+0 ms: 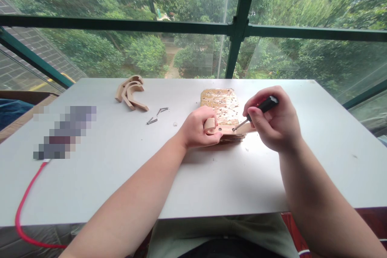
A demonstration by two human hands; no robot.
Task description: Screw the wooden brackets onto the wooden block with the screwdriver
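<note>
White table (332, 157), window frame (238, 20) beyond at twelve o'clock. Scuffed block (218, 98), one: wooden strip (226, 130) along its six-o'clock edge, clasped by the left hand (197, 129). Screwdriver (266, 105), one: grasped in the right hand (273, 125), tip at the strip. Curved wooden pieces (123, 92), block's nine-to-ten o'clock.

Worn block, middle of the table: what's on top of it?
A wooden piece along the near edge of the block, held by the left hand; the right hand holds a screwdriver, tip at the wood. Surface beneath wood and fingers: covered.
</note>
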